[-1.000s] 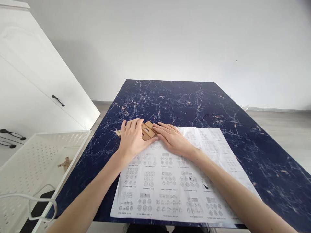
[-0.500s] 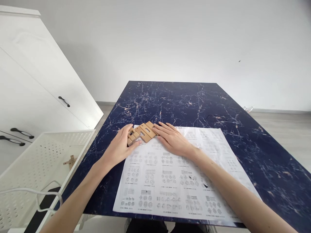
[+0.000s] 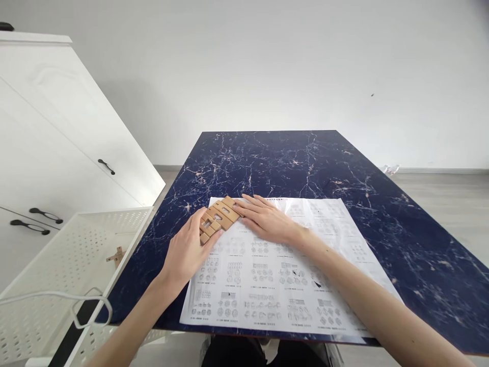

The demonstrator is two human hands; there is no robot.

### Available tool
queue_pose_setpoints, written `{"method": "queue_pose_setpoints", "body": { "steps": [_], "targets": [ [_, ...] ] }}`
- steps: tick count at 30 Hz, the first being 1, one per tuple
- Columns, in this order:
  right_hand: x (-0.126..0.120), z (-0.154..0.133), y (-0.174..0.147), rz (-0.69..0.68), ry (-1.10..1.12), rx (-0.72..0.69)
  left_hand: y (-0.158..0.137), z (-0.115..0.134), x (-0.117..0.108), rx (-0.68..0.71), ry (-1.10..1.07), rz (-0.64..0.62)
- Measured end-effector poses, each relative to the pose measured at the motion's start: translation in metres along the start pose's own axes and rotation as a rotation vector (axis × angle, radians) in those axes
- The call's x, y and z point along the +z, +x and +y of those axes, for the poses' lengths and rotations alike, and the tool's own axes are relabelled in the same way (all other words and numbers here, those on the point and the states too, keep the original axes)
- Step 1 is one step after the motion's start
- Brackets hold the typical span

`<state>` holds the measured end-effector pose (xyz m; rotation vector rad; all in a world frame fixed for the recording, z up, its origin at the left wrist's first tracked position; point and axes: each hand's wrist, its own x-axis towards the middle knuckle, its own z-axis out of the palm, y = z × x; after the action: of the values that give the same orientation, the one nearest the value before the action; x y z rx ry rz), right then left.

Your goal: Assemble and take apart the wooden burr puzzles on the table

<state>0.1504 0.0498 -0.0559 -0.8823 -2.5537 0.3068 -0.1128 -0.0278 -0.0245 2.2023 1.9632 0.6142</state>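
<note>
On the upper left of a printed paper sheet (image 3: 263,285) lies a slanted row of notched wooden puzzle pieces (image 3: 223,215), side by side and close together. One piece is marked with a "2". My left hand (image 3: 189,247) closes round the row's left end, thumb on the near side and fingers on the far side. At the other end, my right hand (image 3: 267,219) lies flat, its stretched fingers touching and partly covering the rightmost piece. Small diagrams fill the sheet, and my right forearm crosses over it.
The sheet rests on a dark blue marbled table (image 3: 267,163). To the left stands a white perforated basket (image 3: 72,255) with a wooden piece (image 3: 116,256) and a white cable (image 3: 49,294). A white cabinet (image 3: 69,132) is behind it.
The wooden pieces have shifted slightly left and towards me, and sit closer in line. My right hand has moved a little left with them. The camera view has shifted slightly.
</note>
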Motion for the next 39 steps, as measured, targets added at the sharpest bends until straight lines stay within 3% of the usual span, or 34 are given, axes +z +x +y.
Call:
{"method": "queue_pose_setpoints", "body": {
  "steps": [8, 16, 19, 24, 30, 39],
  "targets": [
    [-0.027, -0.009, -0.014, -0.030, 0.013, 0.061, -0.017, -0.006, -0.002, 0.049, -0.012, 0.024],
    [-0.064, -0.060, -0.129, 0.005, 0.079, 0.317, -0.052, -0.014, -0.005, -0.006, -0.064, 0.041],
    [-0.061, -0.070, -0.173, 0.105, 0.146, 0.437, -0.061, -0.016, -0.007, -0.013, -0.073, 0.060],
    [-0.059, -0.059, -0.220, 0.325, 0.300, 0.628, -0.067, -0.018, -0.013, -0.032, -0.049, 0.080],
    [-0.071, -0.049, -0.234, 0.424, 0.471, 0.707, -0.065, -0.014, -0.013, -0.090, -0.019, 0.095],
    [-0.069, -0.048, -0.235, 0.459, 0.444, 0.663, -0.065, -0.003, -0.021, -0.105, 0.015, 0.070]
  ]
}}
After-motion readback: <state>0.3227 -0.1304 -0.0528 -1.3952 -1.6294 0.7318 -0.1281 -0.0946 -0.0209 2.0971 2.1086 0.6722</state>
